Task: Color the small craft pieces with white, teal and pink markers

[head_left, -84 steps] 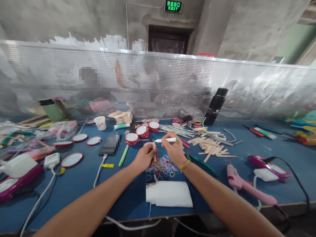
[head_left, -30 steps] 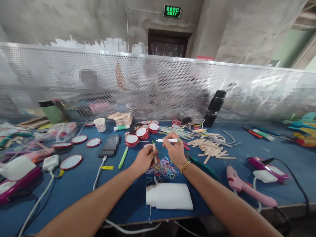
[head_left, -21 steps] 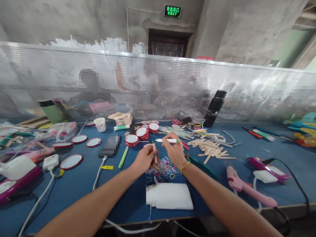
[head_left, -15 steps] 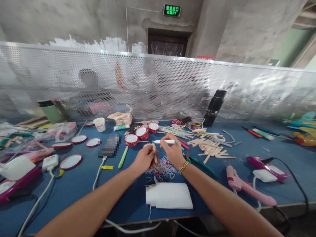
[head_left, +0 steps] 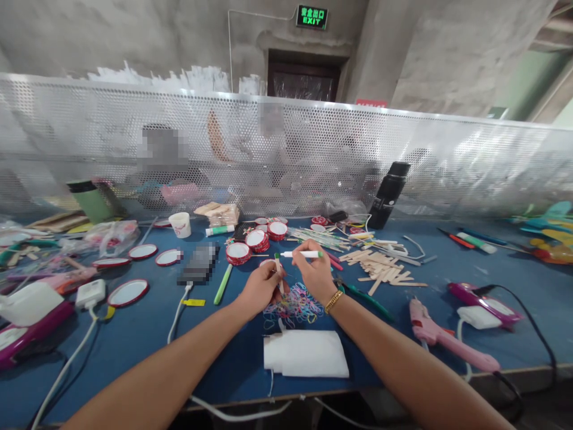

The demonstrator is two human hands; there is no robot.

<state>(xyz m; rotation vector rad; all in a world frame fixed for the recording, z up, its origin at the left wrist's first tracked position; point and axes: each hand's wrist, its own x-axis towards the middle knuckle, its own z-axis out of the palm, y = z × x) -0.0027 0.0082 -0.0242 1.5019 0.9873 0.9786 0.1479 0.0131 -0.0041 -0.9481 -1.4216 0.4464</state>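
Note:
My left hand (head_left: 263,286) is closed on a flat wooden craft stick (head_left: 279,275), held upright with a green-coloured top end. In my right hand (head_left: 313,272) is a white marker (head_left: 303,254) with a green end, pinched between the fingers. Its tip points left, close beside the stick's green top. Below both hands lies a tangle of coloured rubber bands (head_left: 295,307). Nearer to me on the blue table (head_left: 215,364) rests a folded white cloth-like piece (head_left: 308,355). The undersides of my fingers are hidden.
Right of my hands are loose craft sticks (head_left: 380,267), green-handled pliers (head_left: 364,297) and a pink glue gun (head_left: 447,340). Red-rimmed discs (head_left: 239,252) and a green marker (head_left: 223,285) lie to the left. A black bottle (head_left: 389,196) stands before the perforated metal screen (head_left: 304,155).
The marker's tip has moved slightly right, away from the stick's top, and the green on the stick now shows more plainly. Both hands keep their grip.

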